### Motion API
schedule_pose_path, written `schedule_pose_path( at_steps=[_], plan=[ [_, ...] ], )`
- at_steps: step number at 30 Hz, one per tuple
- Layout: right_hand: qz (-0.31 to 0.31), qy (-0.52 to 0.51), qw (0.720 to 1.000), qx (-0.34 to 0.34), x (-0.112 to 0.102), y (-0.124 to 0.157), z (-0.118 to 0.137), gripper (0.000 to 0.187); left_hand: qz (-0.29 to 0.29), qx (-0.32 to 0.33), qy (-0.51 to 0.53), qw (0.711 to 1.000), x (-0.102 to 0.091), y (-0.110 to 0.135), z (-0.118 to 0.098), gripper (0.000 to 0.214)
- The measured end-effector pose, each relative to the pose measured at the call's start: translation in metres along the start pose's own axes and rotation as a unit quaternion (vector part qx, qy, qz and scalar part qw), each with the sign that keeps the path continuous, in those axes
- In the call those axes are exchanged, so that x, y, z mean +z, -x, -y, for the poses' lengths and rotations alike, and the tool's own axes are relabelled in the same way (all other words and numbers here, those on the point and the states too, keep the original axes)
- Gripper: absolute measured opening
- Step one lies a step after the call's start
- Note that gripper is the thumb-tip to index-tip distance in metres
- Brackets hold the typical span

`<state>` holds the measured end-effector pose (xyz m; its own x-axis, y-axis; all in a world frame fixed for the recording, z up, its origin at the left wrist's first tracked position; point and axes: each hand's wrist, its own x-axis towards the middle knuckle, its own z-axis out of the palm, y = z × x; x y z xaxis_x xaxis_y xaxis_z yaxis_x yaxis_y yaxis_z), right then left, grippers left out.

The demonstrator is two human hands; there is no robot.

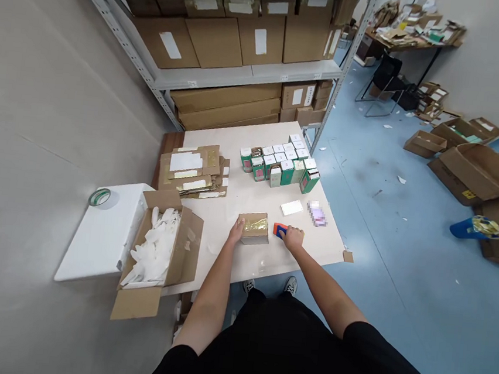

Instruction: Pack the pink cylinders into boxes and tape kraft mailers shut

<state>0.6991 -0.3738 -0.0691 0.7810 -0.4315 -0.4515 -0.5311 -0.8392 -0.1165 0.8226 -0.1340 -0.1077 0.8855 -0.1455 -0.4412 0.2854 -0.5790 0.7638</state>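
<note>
The left hand (236,230) rests flat against the left end of a small box (254,228), which sits at the lower middle of the frame, wrapped in brown paper with shiny tape across the top. The right hand (292,237) is closed around an orange and blue tool (279,231) just beside the box's right end, and the two hands stay apart with the box between them. Both work on a white table (242,263) that runs up the middle of the frame. Past the right hand lie a white card (291,208) and a small item (316,213) too blurred to name. At the lower left, an open carton (155,254) holds white packing and overlaps the table's edge, beside a white board (98,243) topped with a tape roll (99,197). Further up the table are a pile of brown packets (193,170) and rows of green and white boxes (278,163). Beyond, at the top, steel shelves (243,69) hold sealed cartons (214,41). To the right, open cartons (475,173) sit on a blue floor (364,192), and a cluttered desk (414,35) stands in the upper right corner with a chair (385,85) near it.
</note>
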Motion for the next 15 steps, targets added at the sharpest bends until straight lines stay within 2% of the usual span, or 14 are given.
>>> schedule_pose_path(
  at_steps=[3, 6, 8, 11, 13, 15],
  plan=[
    [-0.030, 0.002, 1.000, -0.003, 0.017, 0.001, -0.047, 0.046, 0.014, -0.006, 0.019, 1.000, 0.001, -0.004, 0.001, 0.059],
    [0.045, -0.007, 0.999, 0.010, 0.028, 0.004, -0.081, 0.048, 0.016, -0.009, 0.021, 1.000, 0.002, -0.007, 0.003, 0.058],
    [0.076, -0.022, 0.996, 0.031, 0.033, 0.008, -0.088, 0.053, 0.017, -0.009, 0.030, 0.999, 0.003, -0.008, 0.007, 0.058],
    [0.037, -0.070, 0.997, 0.016, 0.030, 0.013, -0.070, 0.053, 0.015, -0.006, 0.049, 0.999, 0.004, -0.010, 0.014, 0.060],
    [0.021, -0.137, 0.990, -0.034, 0.023, 0.014, -0.042, 0.054, 0.011, -0.008, 0.053, 0.999, 0.005, -0.010, 0.017, 0.060],
    [0.007, -0.227, 0.971, -0.072, 0.014, 0.015, -0.007, 0.054, 0.007, -0.013, 0.065, 0.998, 0.005, -0.011, 0.017, 0.060]
  ],
)
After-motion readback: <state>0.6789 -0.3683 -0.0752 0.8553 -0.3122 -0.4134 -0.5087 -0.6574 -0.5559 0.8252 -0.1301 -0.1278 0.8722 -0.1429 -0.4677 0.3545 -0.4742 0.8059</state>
